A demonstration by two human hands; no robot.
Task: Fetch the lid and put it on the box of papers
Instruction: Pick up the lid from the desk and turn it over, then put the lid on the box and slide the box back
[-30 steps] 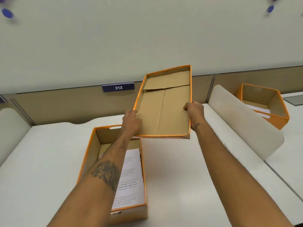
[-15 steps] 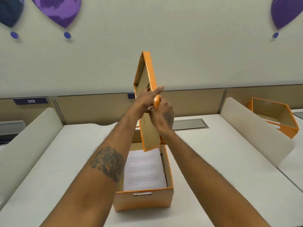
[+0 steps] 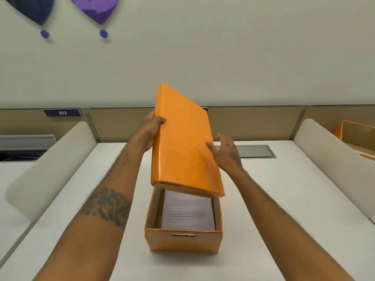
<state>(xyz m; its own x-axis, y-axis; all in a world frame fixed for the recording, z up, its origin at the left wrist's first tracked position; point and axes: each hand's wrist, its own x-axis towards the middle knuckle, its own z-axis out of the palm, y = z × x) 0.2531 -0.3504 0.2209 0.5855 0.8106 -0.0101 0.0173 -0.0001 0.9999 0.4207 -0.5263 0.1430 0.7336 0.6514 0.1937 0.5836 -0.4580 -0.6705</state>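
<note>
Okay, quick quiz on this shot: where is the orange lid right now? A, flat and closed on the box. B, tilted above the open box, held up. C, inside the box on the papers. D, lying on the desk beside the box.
B: the lid is tilted above the open box, with the papers showing, left hand gripping its edge.

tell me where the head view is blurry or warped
Head view: the wall shapes at top left smear with motion; desk dividers bow outward from the wide lens; the lid shows soft glare; print on the papers is too blurred to read.
</note>
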